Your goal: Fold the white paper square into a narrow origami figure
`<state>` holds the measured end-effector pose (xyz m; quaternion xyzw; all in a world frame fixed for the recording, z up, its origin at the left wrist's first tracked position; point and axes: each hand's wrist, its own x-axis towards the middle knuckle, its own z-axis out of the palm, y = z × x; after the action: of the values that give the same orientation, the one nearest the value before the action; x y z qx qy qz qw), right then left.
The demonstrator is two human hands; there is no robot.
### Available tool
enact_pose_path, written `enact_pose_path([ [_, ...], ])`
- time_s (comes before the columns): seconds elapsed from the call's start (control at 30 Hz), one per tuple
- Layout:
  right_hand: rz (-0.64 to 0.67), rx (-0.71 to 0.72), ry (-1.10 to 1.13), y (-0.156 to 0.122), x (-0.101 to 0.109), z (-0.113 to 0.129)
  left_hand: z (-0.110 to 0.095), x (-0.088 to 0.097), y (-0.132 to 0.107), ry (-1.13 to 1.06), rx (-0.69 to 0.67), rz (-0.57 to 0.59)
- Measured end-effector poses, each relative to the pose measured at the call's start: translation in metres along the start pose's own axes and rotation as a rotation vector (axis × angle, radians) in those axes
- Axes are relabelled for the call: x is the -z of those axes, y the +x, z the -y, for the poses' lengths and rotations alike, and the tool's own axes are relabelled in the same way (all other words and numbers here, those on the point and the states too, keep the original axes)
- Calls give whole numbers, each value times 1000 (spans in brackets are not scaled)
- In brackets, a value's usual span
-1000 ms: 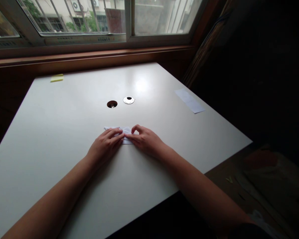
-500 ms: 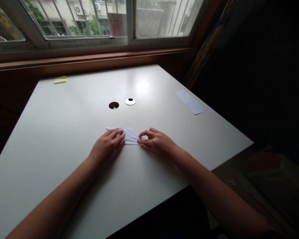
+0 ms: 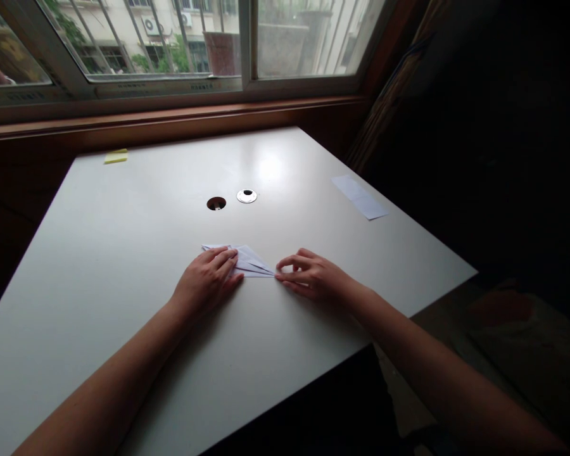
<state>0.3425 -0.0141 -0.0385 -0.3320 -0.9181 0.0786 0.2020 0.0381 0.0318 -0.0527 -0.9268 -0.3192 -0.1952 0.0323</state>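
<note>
A small folded piece of white paper (image 3: 251,261) lies on the white table (image 3: 123,253), tapering to a point on its right. My left hand (image 3: 209,280) rests flat on the paper's left part, fingers stretched out and pressing it down. My right hand (image 3: 311,277) sits just off the paper's right tip, its thumb and fingers curled together in a pinch at that tip.
A round hole (image 3: 216,203) and a metal-ringed grommet (image 3: 246,196) sit beyond the paper. A yellow sticky pad (image 3: 116,156) lies at the far left corner, a white paper strip (image 3: 360,196) near the right edge. A window sill runs behind the table.
My right hand has slid to the right along the paper, from its middle to its right tip, uncovering the folded point. My left hand has stayed pressed on the left part.
</note>
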Motion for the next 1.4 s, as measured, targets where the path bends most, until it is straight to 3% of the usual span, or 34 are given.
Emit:
enact_pose_path([
  [0.23, -10, -82, -55, 6, -14, -4, 0, -2, 0, -35, -13, 14],
  [0.47, 60, -11, -200, 22, -16, 2, -2, -3, -2, -12, -17, 12],
  [0.77, 54, 43, -262, 20, -13, 5, -2, -3, -2, -4, -109, 51],
  [1.1, -31, -61, -248, 42, -27, 15, 7, -3, -3, -69, -74, -35],
  [1.4, 106, -26, -423, 62, -20, 19, 12, -6, -4, -74, -16, -75],
])
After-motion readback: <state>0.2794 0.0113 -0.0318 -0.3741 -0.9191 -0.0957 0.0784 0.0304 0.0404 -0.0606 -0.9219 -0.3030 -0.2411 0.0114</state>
